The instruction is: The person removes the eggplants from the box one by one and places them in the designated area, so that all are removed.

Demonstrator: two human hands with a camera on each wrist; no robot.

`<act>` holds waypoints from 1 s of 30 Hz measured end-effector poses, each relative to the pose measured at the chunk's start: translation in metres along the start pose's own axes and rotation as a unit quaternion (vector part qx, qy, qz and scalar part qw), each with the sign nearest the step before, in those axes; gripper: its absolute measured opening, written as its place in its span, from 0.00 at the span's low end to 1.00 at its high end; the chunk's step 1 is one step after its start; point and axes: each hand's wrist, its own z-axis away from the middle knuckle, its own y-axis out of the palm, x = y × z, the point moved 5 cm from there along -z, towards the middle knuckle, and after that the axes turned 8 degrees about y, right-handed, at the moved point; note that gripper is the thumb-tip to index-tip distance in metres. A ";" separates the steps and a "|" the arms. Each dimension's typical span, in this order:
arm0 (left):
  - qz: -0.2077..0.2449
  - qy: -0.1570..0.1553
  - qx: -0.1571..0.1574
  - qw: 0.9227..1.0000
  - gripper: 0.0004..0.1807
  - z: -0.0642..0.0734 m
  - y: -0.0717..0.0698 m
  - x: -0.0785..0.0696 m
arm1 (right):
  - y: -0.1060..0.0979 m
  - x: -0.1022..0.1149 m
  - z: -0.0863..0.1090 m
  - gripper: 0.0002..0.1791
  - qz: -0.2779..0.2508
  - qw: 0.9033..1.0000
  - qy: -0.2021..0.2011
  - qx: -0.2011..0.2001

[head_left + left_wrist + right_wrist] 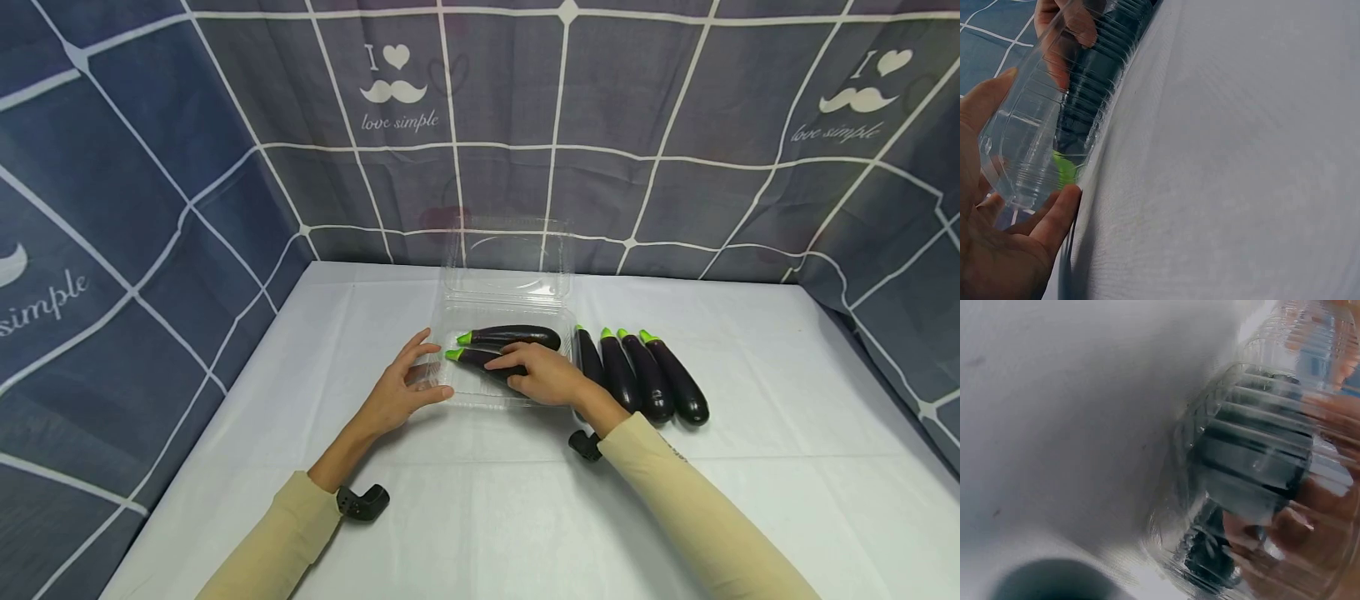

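Note:
A hinged clear plastic box (468,402) lies with its lid (510,250) raised at the back. Inside, one dark eggplant (517,335) with a green stem end lies crosswise. In front of it my right hand (551,375) holds a second eggplant (472,358), its green end toward the left. Through the ribbed wall in the right wrist view, the fingers (1291,531) show close against the dark eggplant (1254,459). My left hand (401,387) grips the box's left end, thumb near the front corner and fingers farther back; the left wrist view shows these fingers (1057,219) against the plastic.
Several more eggplants (651,379) lie side by side just right of the box, partly behind my right forearm. A white cloth (480,517) covers the table. Dark checked curtains (510,100) enclose the back and sides. Each wrist wears a black camera (363,503).

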 end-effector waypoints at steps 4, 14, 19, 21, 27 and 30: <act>0.000 0.004 0.002 1.000 0.38 0.000 0.000 -0.001 | 0.001 0.001 0.001 0.22 -0.002 1.000 -0.006 0.002; 0.003 0.004 -0.001 1.000 0.38 0.000 0.000 0.000 | 0.001 0.002 0.001 0.21 -0.002 1.000 -0.008 -0.006; 0.005 0.004 0.001 1.000 0.38 -0.001 0.000 0.001 | 0.000 0.002 0.003 0.21 -0.008 1.000 -0.015 -0.020; 0.005 0.005 0.001 1.000 0.39 -0.001 0.000 0.001 | -0.001 0.002 0.003 0.20 -0.018 0.999 -0.016 -0.026; 0.003 0.003 0.000 1.000 0.39 0.000 -0.001 0.001 | -0.004 -0.001 0.005 0.20 -0.049 0.998 -0.012 -0.048; 0.003 0.005 0.001 1.000 0.40 0.000 0.000 0.000 | -0.005 -0.001 0.005 0.20 -0.054 0.997 -0.016 -0.059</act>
